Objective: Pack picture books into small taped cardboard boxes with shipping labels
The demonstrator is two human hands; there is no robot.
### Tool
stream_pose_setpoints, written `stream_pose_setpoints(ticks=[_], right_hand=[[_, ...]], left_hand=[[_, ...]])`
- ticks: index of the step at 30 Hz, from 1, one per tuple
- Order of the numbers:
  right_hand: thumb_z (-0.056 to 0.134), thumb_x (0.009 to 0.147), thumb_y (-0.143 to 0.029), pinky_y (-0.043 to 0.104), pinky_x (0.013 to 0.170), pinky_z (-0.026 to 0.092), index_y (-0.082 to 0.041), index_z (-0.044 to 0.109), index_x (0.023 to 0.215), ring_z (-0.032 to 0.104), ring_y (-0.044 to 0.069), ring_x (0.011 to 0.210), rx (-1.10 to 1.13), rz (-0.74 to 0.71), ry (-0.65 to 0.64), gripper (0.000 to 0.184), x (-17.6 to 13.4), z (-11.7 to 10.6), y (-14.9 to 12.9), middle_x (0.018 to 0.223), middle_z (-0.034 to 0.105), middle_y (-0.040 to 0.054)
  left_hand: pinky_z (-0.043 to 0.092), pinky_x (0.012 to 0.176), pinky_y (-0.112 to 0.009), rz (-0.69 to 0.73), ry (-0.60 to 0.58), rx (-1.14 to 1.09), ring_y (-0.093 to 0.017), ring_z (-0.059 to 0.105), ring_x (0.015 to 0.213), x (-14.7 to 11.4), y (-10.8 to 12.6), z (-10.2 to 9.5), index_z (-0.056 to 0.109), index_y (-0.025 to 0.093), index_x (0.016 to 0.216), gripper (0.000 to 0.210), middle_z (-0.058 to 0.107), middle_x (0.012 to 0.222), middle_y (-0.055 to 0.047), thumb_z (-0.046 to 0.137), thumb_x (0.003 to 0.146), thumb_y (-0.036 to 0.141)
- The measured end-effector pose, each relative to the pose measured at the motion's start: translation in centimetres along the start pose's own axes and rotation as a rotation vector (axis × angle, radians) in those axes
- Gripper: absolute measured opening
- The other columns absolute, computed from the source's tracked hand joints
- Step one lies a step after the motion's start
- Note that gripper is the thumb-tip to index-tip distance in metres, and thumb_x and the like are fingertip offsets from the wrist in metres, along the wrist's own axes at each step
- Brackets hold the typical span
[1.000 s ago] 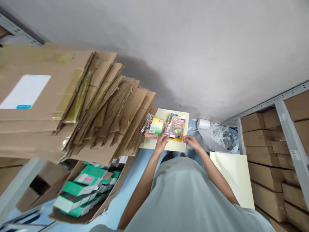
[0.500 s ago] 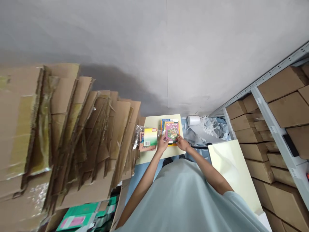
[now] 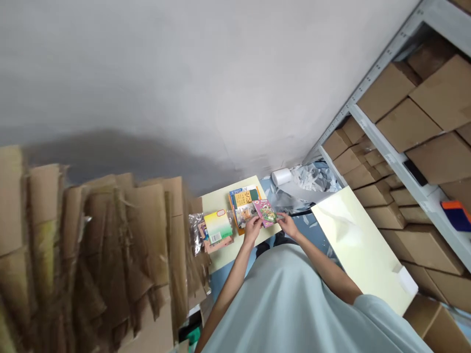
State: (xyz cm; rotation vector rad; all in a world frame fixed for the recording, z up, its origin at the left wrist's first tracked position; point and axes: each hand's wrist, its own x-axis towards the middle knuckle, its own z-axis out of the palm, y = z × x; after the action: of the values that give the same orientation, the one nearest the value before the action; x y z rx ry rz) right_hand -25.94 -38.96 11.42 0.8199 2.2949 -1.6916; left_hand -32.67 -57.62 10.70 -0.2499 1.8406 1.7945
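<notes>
The pink booklet sits between our two hands: our left grip is narrow, pinching its near left edge, and our right grip pinches its right edge. Beyond our left grip, we have stacked books on the surface; left of it lies a yellow-green book.

A loose, plain shirt in pale grey-blue falls in soft folds below the fingers. Its short right sleeve ends well behind them, leaving the right forearm bare.
</notes>
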Motion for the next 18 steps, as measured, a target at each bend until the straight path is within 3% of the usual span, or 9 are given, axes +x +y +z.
stream_pose_setpoints(ticks=[5, 10, 14, 18], right_hand=[[0.074, 0.081, -0.056, 0.048, 0.090, 0.064, -0.020, 0.077, 0.116, 0.077, 0.032, 0.101, 0.193, 0.110, 0.245, 0.050, -4.9, -6.1, 3.0, 0.121, 0.081, 0.0154], [0.083, 0.070, -0.063, 0.040, 0.076, 0.060, -0.022, 0.077, 0.116, 0.076, 0.028, 0.090, 0.444, 0.245, 0.513, 0.062, -11.6, -12.3, 5.6, 0.108, 0.083, 0.0108], [0.089, 0.066, -0.062, 0.039, 0.081, 0.059, -0.019, 0.077, 0.118, 0.075, 0.026, 0.088, 0.582, 0.292, 0.669, 0.069, -16.6, -16.0, 7.3, 0.101, 0.083, 0.0088], [0.093, 0.065, -0.065, 0.039, 0.085, 0.058, -0.017, 0.078, 0.116, 0.075, 0.025, 0.089, 0.767, 0.275, 0.710, 0.071, -19.9, -18.7, 9.5, 0.097, 0.083, 0.0085]], left_hand=[[0.058, 0.089, -0.037, -0.059, -0.326, 0.061, -0.027, 0.075, 0.093, 0.2, 1.7, 5.6, 0.077, 0.019, 0.093, 0.057, 0.081, 0.098, -0.009, 0.079, 0.071, 0.072], [0.057, 0.097, -0.039, -0.129, -0.696, 0.114, -0.030, 0.074, 0.101, -0.5, 3.3, 13.4, 0.077, 0.021, 0.091, 0.053, 0.081, 0.103, -0.010, 0.084, 0.069, 0.069], [0.056, 0.103, -0.041, -0.152, -0.869, 0.188, -0.031, 0.074, 0.107, -2.6, 4.2, 19.4, 0.079, 0.021, 0.093, 0.053, 0.082, 0.106, -0.011, 0.088, 0.068, 0.067], [0.057, 0.105, -0.042, -0.112, -0.958, 0.296, -0.033, 0.074, 0.114, -5.1, 3.8, 24.1, 0.080, 0.022, 0.098, 0.052, 0.083, 0.112, -0.011, 0.085, 0.074, 0.067]])
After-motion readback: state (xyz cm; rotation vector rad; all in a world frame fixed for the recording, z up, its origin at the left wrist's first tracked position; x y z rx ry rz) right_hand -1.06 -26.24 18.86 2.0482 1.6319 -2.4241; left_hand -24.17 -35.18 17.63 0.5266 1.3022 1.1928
